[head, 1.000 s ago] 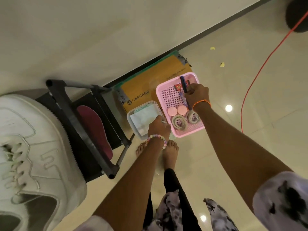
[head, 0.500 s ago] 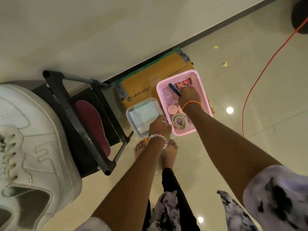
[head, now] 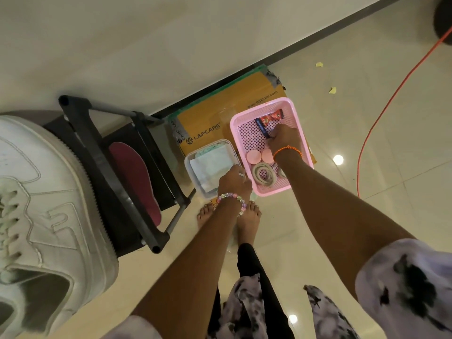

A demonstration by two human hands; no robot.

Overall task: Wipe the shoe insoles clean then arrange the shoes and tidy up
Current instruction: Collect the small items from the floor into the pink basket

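Observation:
A large white sneaker (head: 41, 216) fills the left edge, close to the camera. A dark red insole (head: 135, 177) lies on the lower shelf of a black shoe rack (head: 110, 167). My left hand (head: 233, 183) grips the near corner of a clear plastic box (head: 193, 162) holding folded white wipes (head: 211, 165). Inside a pink plastic basket (head: 297, 118), my right hand (head: 282, 140) holds a dark blue pen-like object (head: 261, 128). The basket also holds two pink discs (head: 259, 156), tape rolls (head: 264, 174) and a red packet (head: 270, 117).
Box and basket sit on a brown LAPCARE carton (head: 220, 118) against the wall. An orange cable (head: 381, 111) runs across the tiled floor on the right. My bare feet (head: 234, 218) stand just below the box. Small paper scraps (head: 332, 90) lie on the floor.
My right hand lowered the dark blue object from upright above the basket down into its far part. The left hand stayed on the clear box.

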